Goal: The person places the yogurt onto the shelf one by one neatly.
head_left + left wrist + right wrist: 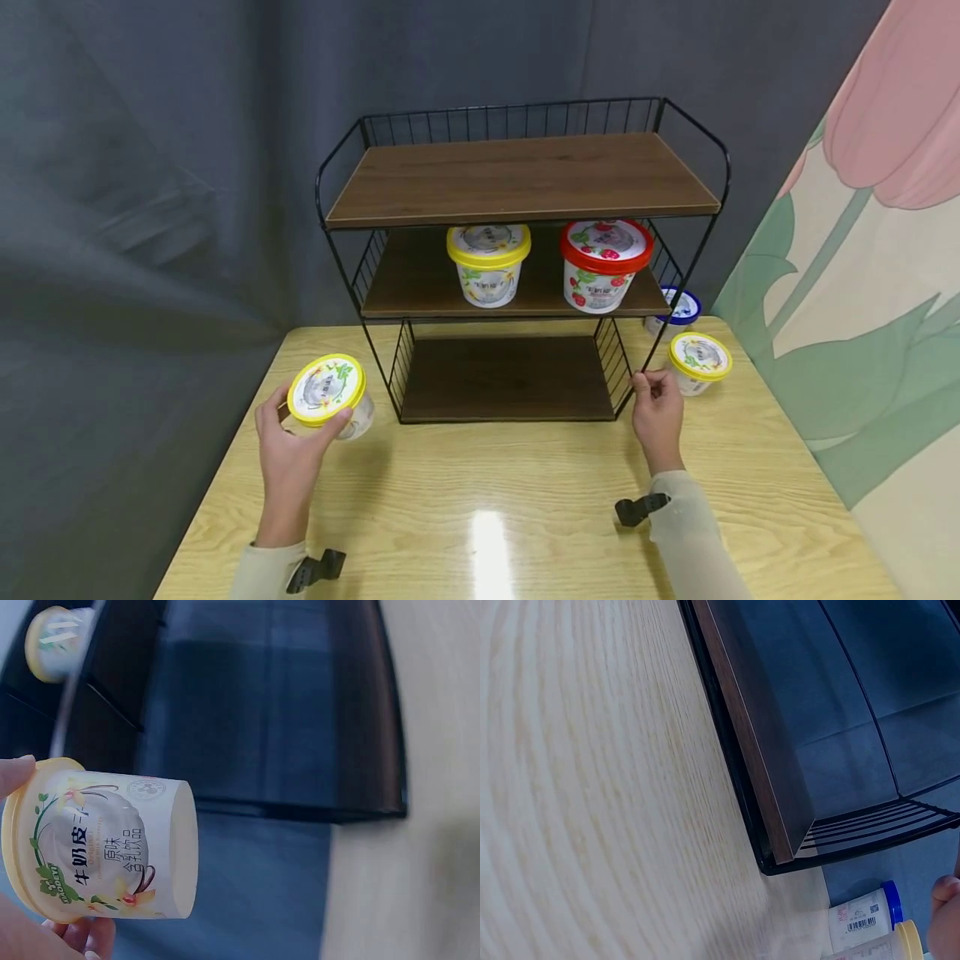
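Left of the rack (525, 179): holding a yellow-lidded tub (327, 390)

Clasping the tub up by its lid with the left grip (288, 458), spreading only as wide as the lid, with thumb and fingers on opposite sides. Holding it near the rack's left front edge, seemingly off the counter (427, 471), and tilting slightly. Pinching the rack's right front edge with the right grip (658, 417), by the look of it, below the middle shelf (420, 267). Not getting the contact in the right wrist view, so not able to tell how firmly.

Seeing a second yellow-lidded tub (489, 271) and a red-lidded tub (600, 275) on the middle shelf; also seeing a blue-lidded tub (684, 307) and a third yellow-lidded tub (697, 367) right of the rack.

For doing it well: squeezing across the stiffer lid rim, going light on the likely softer wall. Leveling the tub, supporting low if feeling the lid give. Clearing the wire sides. Bracing the rack without tugging, otherwise risking jolting both shelved tubs. Watching the right grip's clearance, working close to the third tub.
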`<action>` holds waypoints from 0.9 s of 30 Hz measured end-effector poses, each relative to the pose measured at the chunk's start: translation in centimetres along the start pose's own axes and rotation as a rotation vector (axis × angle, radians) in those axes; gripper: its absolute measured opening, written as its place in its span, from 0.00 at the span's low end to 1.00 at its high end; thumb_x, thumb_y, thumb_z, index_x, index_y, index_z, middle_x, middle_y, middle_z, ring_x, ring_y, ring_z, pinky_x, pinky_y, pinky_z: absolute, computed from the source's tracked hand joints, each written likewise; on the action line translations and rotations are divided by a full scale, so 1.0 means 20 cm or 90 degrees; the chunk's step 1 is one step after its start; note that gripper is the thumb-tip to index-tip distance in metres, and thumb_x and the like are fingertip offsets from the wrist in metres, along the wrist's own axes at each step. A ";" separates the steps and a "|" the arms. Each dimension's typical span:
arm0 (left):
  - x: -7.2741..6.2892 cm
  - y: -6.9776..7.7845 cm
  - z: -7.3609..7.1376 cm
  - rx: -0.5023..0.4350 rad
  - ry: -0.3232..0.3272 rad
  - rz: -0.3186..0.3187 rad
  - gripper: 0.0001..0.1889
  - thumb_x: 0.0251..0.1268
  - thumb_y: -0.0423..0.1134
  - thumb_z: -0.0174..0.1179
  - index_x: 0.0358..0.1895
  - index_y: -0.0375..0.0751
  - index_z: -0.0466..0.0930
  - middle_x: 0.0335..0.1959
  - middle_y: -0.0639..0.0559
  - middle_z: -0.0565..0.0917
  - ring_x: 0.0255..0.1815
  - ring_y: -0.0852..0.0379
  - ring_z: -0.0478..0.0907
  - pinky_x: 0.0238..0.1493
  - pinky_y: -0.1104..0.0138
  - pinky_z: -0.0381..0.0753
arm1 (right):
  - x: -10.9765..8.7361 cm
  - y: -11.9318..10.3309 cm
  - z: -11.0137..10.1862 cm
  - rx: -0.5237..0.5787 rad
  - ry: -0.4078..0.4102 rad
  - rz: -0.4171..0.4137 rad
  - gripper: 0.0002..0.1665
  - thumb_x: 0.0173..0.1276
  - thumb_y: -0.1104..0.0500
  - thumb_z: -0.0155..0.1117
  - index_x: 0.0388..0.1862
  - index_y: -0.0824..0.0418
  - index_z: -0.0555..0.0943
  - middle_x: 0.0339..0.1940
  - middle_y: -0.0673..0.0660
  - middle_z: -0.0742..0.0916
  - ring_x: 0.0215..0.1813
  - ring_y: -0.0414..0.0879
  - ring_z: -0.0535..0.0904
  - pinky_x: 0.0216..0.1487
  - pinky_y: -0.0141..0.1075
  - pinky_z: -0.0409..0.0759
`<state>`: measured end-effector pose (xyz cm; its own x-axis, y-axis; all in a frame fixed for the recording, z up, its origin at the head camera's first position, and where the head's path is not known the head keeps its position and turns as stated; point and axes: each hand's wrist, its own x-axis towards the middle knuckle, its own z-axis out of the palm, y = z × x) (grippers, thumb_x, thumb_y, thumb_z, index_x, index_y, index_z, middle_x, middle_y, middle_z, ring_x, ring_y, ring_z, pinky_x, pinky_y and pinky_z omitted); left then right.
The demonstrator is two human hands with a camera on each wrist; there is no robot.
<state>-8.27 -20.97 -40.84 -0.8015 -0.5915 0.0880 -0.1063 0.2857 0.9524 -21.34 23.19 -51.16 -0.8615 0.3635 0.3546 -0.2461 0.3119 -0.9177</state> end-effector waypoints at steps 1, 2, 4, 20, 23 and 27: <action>-0.01 0.02 0.00 -0.006 -0.001 0.005 0.50 0.47 0.42 0.79 0.74 0.49 0.59 0.60 0.61 0.62 0.63 0.60 0.58 0.54 0.66 0.60 | 0.00 -0.02 0.00 0.001 -0.002 -0.001 0.10 0.75 0.64 0.55 0.42 0.75 0.73 0.30 0.34 0.79 0.35 0.29 0.77 0.35 0.16 0.72; -0.02 0.04 0.00 -0.010 -0.001 0.012 0.50 0.46 0.42 0.80 0.73 0.49 0.59 0.59 0.63 0.63 0.61 0.61 0.58 0.52 0.68 0.59 | 0.00 -0.04 -0.01 0.001 -0.003 -0.005 0.10 0.75 0.66 0.55 0.42 0.75 0.73 0.30 0.34 0.79 0.34 0.29 0.77 0.35 0.16 0.72; -0.03 0.09 0.00 -0.020 -0.005 0.026 0.49 0.46 0.40 0.79 0.73 0.49 0.60 0.57 0.67 0.63 0.58 0.64 0.59 0.47 0.70 0.58 | -0.01 -0.07 -0.01 0.002 -0.002 -0.010 0.08 0.75 0.67 0.55 0.41 0.76 0.72 0.30 0.36 0.79 0.35 0.29 0.77 0.35 0.16 0.72; -0.10 0.49 -0.01 -0.035 -0.047 0.089 0.46 0.45 0.39 0.79 0.70 0.52 0.65 0.58 0.62 0.65 0.62 0.65 0.57 0.64 0.55 0.60 | -0.04 0.07 0.01 0.001 0.009 0.014 0.10 0.76 0.62 0.56 0.40 0.70 0.73 0.31 0.37 0.80 0.36 0.35 0.79 0.35 0.17 0.73; -0.11 0.54 0.02 -0.031 -0.031 0.110 0.45 0.45 0.40 0.79 0.70 0.49 0.65 0.59 0.59 0.66 0.62 0.64 0.58 0.62 0.58 0.65 | -0.03 0.07 0.01 -0.004 0.008 0.000 0.11 0.76 0.61 0.56 0.41 0.71 0.73 0.31 0.36 0.80 0.36 0.36 0.79 0.35 0.17 0.72; -0.10 0.62 0.08 -0.026 -0.014 0.146 0.46 0.44 0.43 0.80 0.71 0.48 0.65 0.62 0.54 0.67 0.64 0.59 0.59 0.63 0.55 0.68 | -0.01 0.06 0.00 -0.005 0.010 -0.014 0.11 0.76 0.61 0.56 0.42 0.71 0.74 0.31 0.34 0.80 0.35 0.34 0.79 0.35 0.17 0.72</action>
<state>-8.96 -15.02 -29.67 -0.8143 -0.4982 0.2978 0.1041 0.3795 0.9193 -21.49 23.44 -52.29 -0.8486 0.3708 0.3773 -0.2609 0.3271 -0.9083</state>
